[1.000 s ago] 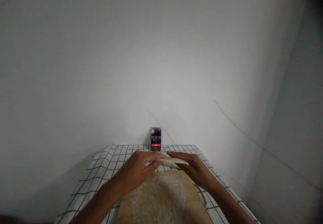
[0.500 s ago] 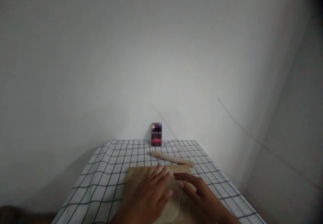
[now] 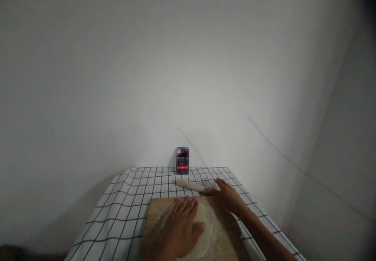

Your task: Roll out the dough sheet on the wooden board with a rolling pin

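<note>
A flat, pale sheet of dough lies on the wooden board. My left hand rests flat on the dough with its fingers stretched out and the thumb apart. Beyond the board's far edge, a light wooden rolling pin lies slanted on the cloth. My right hand is at the pin's right end, which it hides. Its fingers reach over the far side of the pin and the thumb side is near the wood, fingers still apart.
A white cloth with a dark grid covers the table. A dark, pixelated upright object stands at the back against the pale wall. A dusting of flour shows on the board.
My right hand has left the dough's right edge and moved forward and right to the rolling pin. My left hand stays on the dough. The view has tilted slightly up.
</note>
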{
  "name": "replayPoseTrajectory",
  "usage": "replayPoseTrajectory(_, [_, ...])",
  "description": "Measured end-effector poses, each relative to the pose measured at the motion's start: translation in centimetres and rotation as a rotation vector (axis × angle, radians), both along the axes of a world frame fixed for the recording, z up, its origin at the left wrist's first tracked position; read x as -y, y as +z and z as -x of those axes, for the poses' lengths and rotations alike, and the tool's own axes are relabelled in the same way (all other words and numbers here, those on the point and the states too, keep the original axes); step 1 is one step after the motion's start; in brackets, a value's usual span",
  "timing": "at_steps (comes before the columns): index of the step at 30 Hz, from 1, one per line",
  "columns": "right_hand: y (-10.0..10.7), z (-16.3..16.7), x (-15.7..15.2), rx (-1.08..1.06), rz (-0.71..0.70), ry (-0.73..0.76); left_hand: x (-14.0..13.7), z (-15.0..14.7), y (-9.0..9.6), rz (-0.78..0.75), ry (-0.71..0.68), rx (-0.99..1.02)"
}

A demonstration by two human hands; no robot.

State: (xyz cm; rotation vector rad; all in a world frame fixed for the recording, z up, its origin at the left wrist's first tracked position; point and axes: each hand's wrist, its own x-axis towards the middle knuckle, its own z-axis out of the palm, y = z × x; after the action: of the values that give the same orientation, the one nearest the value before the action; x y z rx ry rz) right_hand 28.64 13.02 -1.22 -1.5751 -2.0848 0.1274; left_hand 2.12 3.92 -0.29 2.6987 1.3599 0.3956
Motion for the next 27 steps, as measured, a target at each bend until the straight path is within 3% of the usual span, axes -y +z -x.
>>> replayPoseTrajectory(3, [0.6,0.4,-2.1,0.178,0.144,0.047,0.1,0.0,0.0,-0.030,0.015,0.019])
replayPoseTrajectory(7, [1.2,1.4,-2.8,0.226,0.137,0.068,0.2,0.1,0.0,-0.084,-0.010,0.065])
replayPoseTrajectory(12, [1.8,1.7,-2.3,0.245,0.127,0.019,0.7,0.3,0.2,-0.028,-0.164,0.015])
replayPoseTrajectory(17, [2.4,0.9,0.2,0.179,0.104,-0.019,2.0,0.6,1.6,0.012,-0.269,0.008])
replayPoseTrajectory(20, [3.2,0.4,3.8,0.129,0.096,0.085,3.3,1.5,3.3,-0.089,-0.344,0.077])
replayPoseTrajectory(23, [3.8,0.5,7.8,0.106,0.170,0.273,4.0,3.1,3.7,-0.303,-0.162,0.161])
replayPoseTrajectory(25, [3.8,1.0,9.8,0.136,0.183,0.357,3.8,3.9,2.6,-0.391,0.000,0.158])
replayPoseTrajectory(27, [3.3,1.9,10.7,0.183,0.092,0.346,3.3,4.2,0.9,-0.431,0.091,0.108])
